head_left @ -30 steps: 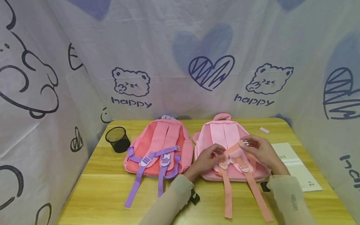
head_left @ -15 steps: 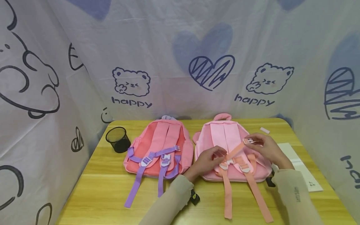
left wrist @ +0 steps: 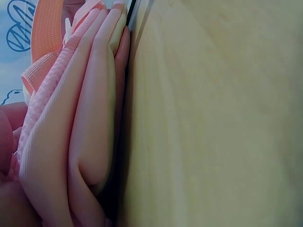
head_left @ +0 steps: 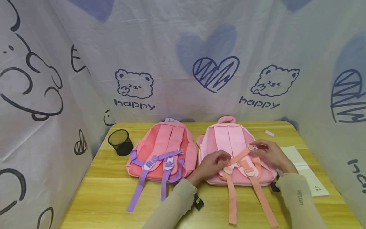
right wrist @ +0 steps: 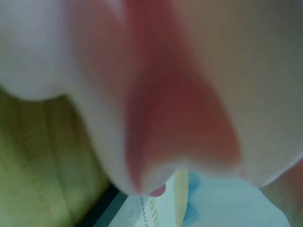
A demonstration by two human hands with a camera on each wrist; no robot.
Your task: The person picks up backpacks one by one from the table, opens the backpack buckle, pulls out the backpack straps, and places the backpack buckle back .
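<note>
A light pink backpack [head_left: 213,141] lies with its shoulder-strap side up on the right part of the table. Its orange webbing strap [head_left: 239,156] stretches slantwise between both hands. My right hand [head_left: 271,154] pinches the pronged plastic buckle [head_left: 253,147] at the upper end of that strap. At the lower end, my left hand [head_left: 213,163] has thumb and index finger at the webbing, beside a white adjuster [head_left: 227,170]. In the left wrist view the folded pink side of the bag [left wrist: 90,118] fills the left, with the hand at the edge. The right wrist view is mostly blurred hand.
A coral backpack [head_left: 161,140] with purple straps [head_left: 138,192] lies to the left. Beyond it stands a black mesh cup [head_left: 120,143]. A white notebook [head_left: 308,178] lies partly behind the right arm, and a small pink block [head_left: 269,133] sits near the back right.
My right hand has moved slightly right with the buckle, lifting a little and then coming down, drawing the orange strap straighter. The left hand stays nearly in place.
</note>
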